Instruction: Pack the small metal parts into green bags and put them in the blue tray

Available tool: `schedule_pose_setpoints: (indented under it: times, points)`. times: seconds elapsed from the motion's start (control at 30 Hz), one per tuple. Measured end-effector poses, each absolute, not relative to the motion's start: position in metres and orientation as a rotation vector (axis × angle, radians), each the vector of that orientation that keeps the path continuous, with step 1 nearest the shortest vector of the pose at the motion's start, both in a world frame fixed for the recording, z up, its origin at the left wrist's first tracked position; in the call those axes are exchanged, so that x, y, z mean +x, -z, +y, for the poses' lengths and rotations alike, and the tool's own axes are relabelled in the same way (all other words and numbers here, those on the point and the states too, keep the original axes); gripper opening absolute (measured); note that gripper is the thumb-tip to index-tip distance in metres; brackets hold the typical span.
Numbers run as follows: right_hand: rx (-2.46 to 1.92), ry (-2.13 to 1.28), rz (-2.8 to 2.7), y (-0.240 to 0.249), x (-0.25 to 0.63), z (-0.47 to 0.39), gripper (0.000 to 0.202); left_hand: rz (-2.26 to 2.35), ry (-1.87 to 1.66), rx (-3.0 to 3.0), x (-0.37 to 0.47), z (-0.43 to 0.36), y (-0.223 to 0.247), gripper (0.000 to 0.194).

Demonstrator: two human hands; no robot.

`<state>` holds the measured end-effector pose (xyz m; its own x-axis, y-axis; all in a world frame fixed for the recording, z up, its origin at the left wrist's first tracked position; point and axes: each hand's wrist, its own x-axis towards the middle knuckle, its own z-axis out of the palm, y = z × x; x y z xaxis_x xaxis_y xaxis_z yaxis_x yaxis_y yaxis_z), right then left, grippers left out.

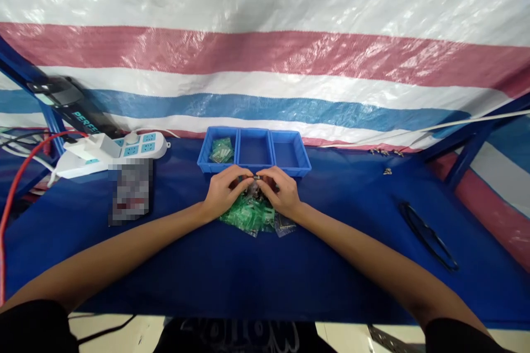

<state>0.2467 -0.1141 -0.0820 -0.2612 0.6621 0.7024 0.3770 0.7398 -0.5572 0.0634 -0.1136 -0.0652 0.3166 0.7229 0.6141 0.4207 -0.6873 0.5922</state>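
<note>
My left hand and my right hand meet at the fingertips, both closed in a pinch. Between them is a small, dark metallic piece, too tiny to identify. Right under the hands lies a pile of small green plastic bags, with small parts showing through. A clear bag is at the pile's right side. Just beyond my fingers stands a blue three-compartment tray. Its left compartment holds a green bag with pale strips.
To the left are a white power strip, a black cylinder-like object and a blurred dark flat item. Glasses lie at right. Small brass-coloured parts sit at the back right, before a striped tarp.
</note>
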Motion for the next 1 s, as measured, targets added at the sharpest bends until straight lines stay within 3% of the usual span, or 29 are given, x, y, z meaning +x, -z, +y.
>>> schedule_pose_setpoints:
  times: [1.0]
  points:
    - [-0.782,-0.356,-1.811,0.0824,0.2453,-0.1193,0.011,1.018,-1.321,2.270,0.0634,-0.1137,0.0646,0.013]
